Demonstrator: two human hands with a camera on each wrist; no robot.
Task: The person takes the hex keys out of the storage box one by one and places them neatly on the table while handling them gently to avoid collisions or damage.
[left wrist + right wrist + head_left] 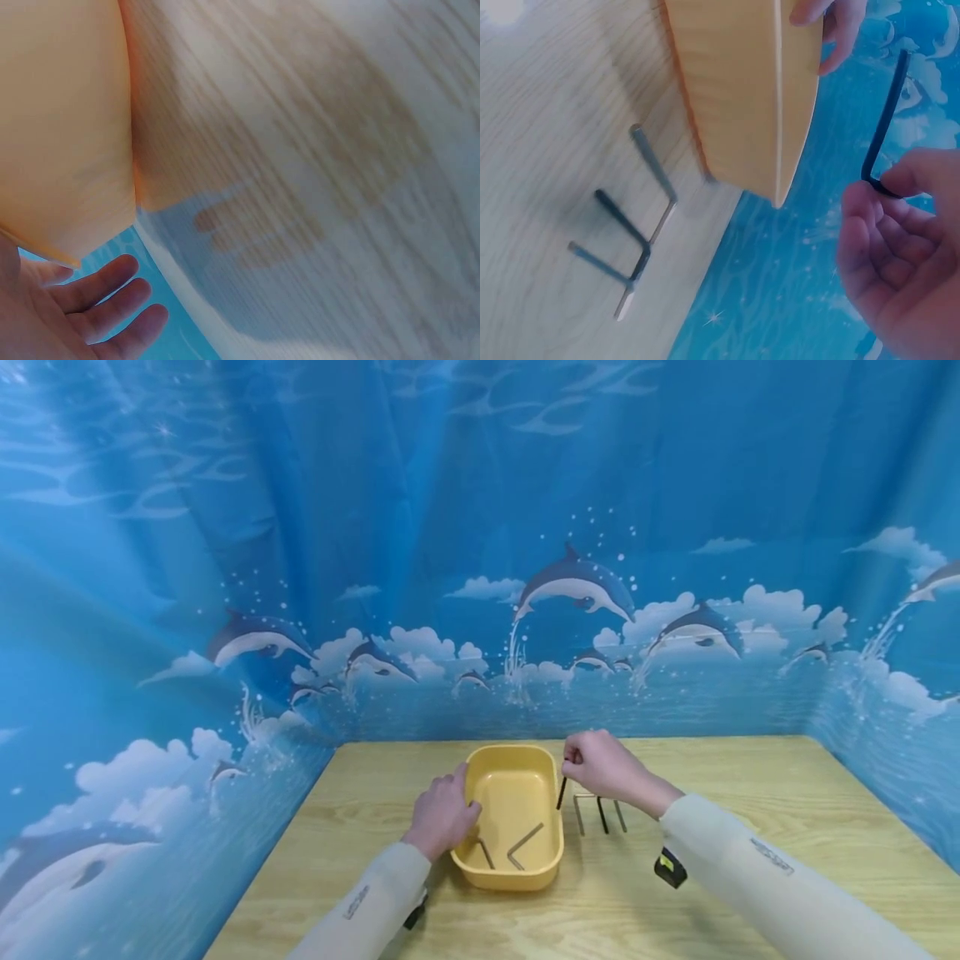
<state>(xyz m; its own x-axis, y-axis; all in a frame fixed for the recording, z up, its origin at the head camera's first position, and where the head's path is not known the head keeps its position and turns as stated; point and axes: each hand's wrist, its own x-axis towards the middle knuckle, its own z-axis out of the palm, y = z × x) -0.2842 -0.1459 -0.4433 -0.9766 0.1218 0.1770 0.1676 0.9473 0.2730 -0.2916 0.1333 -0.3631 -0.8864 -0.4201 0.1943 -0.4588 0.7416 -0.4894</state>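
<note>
Your right hand (607,766) pinches a black hex key (886,112) between thumb and fingertips, its bent end in the pinch and its straight length projecting free. Held aloft at the right side of the yellow tray (510,882), this key points down toward the tray's right rim; whether its tip is over the rim or just outside cannot be told.

Your left hand (442,814) grips the tray's left rim, the thumb over the inner side and the other fingers outside.

Two hex keys lie within the tray, toward its near end: a left key (487,853) close to the left wall, and a central key (525,841) well apart from your hands.

On the table (750,777), right of the tray, you have three further keys in a row: a left grey key (578,816), a black middle key (603,817) and a right grey key (620,816).

A blue dolphin-print curtain (450,485) stands behind the table's far edge.
</note>
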